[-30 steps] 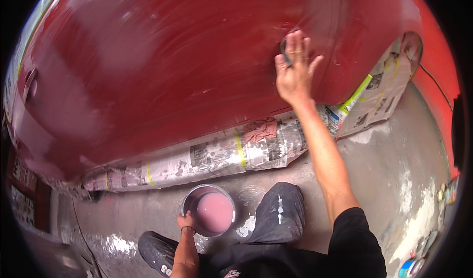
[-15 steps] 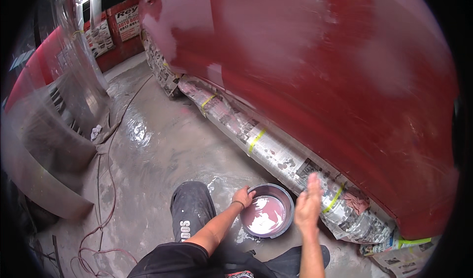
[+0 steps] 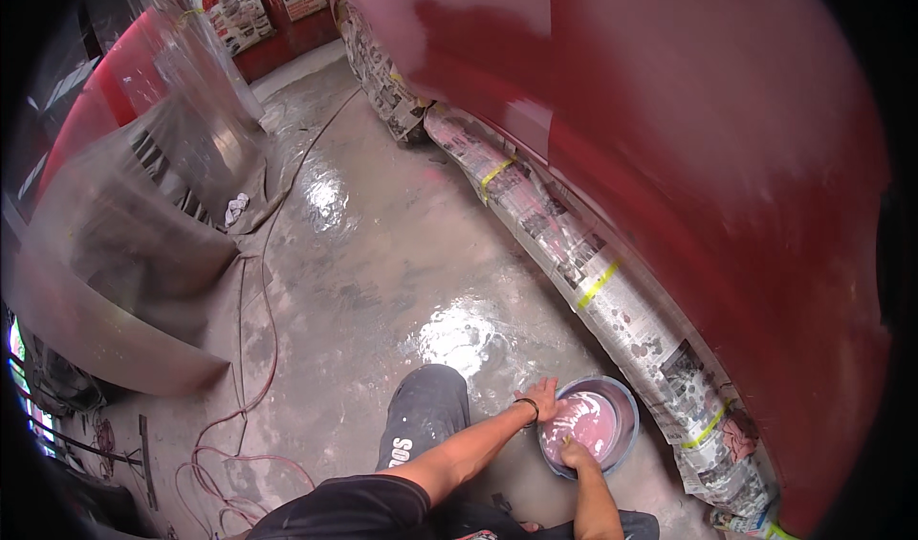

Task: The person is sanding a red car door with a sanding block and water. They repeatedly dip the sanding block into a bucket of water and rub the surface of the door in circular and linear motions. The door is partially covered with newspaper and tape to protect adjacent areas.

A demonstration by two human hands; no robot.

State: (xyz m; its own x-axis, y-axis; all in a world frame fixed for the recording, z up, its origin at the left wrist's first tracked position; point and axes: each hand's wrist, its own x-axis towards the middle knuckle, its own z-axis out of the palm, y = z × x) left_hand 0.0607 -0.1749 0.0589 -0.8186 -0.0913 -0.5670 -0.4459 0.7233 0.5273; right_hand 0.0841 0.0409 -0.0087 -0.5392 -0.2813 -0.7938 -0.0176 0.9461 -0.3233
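A round grey basin (image 3: 626, 425) of cloudy pinkish water (image 3: 595, 425) stands on the floor beside the car. My left hand (image 3: 538, 399), with a dark band at the wrist, rests at the basin's left rim with its fingers stretched out. Inside the basin, my right hand (image 3: 578, 454) is at the water near the front rim. Its fingers are bunched together, and whatever they may hold is hidden. A red car panel (image 3: 688, 186) with dull pinkish patches rises on the right. Newspaper held with yellow tape (image 3: 600, 284) covers the car's lower edge (image 3: 631, 325).
A crumpled pink cloth (image 3: 738, 440) lies on the newspaper covering. A reddish hose (image 3: 274, 325) winds over the wet grey floor (image 3: 382, 282). Toward the left stand a dull curved panel (image 3: 143, 349) and plastic sheeting (image 3: 215, 71). My knee (image 3: 427, 411) is left of the basin.
My right hand has come down from the air beside the basin into it. My left hand has straightened its fingers at the rim. The view has shifted, placing the basin farther right.
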